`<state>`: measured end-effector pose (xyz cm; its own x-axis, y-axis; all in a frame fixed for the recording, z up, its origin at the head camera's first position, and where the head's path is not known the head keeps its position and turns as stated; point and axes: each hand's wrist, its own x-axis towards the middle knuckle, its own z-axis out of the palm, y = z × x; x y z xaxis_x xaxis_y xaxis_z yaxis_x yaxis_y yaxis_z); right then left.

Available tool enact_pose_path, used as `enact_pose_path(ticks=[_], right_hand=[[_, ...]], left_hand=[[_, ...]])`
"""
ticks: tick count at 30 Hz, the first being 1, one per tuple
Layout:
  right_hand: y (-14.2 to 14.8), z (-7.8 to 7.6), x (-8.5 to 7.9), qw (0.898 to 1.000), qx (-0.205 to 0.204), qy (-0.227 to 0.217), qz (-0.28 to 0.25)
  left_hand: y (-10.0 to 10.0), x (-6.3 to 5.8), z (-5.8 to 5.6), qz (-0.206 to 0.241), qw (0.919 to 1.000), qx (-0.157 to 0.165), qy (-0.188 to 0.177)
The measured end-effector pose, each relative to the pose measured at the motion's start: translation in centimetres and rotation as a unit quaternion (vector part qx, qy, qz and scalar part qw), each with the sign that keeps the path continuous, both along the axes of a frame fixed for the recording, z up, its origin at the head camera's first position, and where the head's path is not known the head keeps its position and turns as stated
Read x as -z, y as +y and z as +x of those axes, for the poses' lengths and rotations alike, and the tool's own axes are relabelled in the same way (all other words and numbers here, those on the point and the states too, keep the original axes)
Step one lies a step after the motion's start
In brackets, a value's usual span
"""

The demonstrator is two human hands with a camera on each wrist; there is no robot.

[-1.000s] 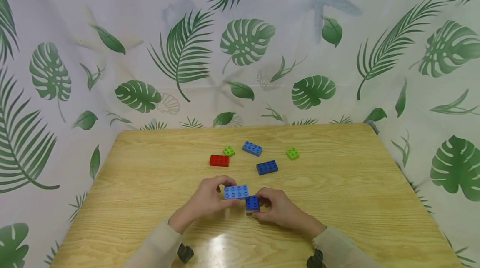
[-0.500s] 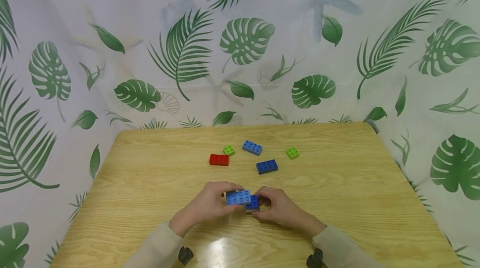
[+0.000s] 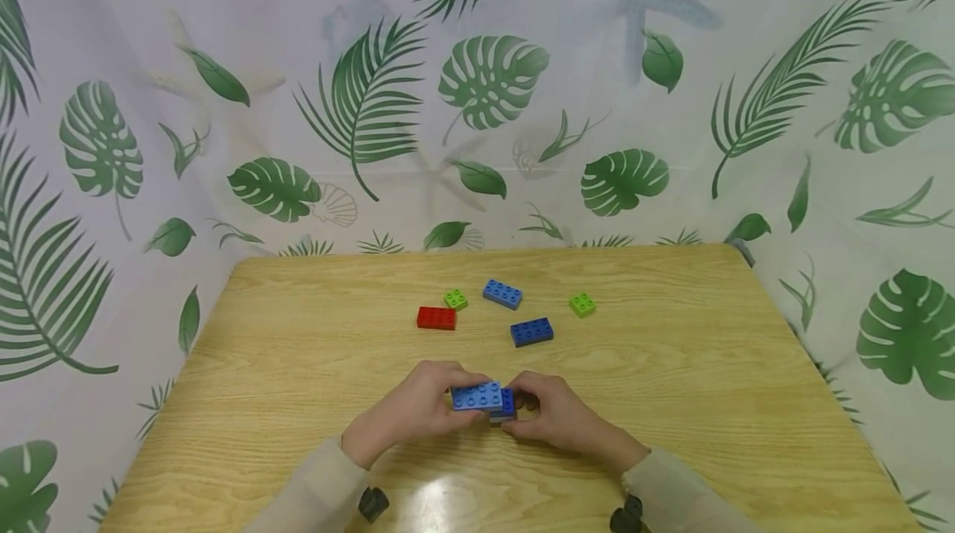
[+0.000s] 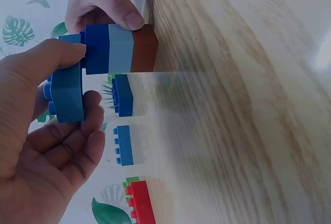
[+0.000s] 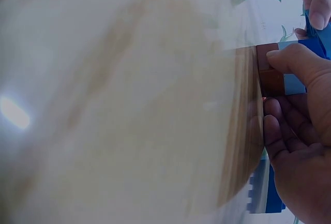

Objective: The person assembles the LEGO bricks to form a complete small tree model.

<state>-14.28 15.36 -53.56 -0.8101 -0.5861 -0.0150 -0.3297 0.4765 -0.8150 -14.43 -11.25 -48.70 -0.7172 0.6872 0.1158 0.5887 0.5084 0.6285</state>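
My left hand [image 3: 418, 407] pinches a blue toy building brick [image 3: 477, 397] with two rows of studs between thumb and fingers. In the left wrist view that brick overlaps the top of a small stack. The stack has a dark blue brick [image 4: 98, 50] on top, a light blue brick [image 4: 120, 50] in the middle and a brown brick [image 4: 145, 50] on the table. A dark stud shows between the held brick and the stack; whether they are joined I cannot tell. From the right, my right hand [image 3: 559, 417] grips the stack by its lower bricks, its thumb on the side.
Behind the hands on the wooden table [image 3: 298, 334] lie a red brick [image 3: 436, 318], a small green brick [image 3: 456, 298], a blue brick [image 3: 502, 293], a dark blue brick [image 3: 532, 331] and another small green brick [image 3: 582, 305]. A leaf-patterned curtain [image 3: 477, 185] hangs behind.
My left hand has moved right and slightly toward me, bringing the blue brick over part of the dark blue one. The right hand and stack have stayed put.
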Motion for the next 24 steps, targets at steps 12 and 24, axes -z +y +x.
enact_pose_path(ticks=[12, 24], right_hand=[[0.12, -0.03, 0.17, 1.000, 0.003, 0.000, 0.006], [0.09, -0.11, 0.50, 1.000, 0.000, 0.003, -0.001]], left_hand=[[0.50, -0.76, -0.23, -0.042, 0.9989, 0.001, -0.020], [0.54, -0.42, -0.20, -0.045, 0.9988, -0.001, -0.018]])
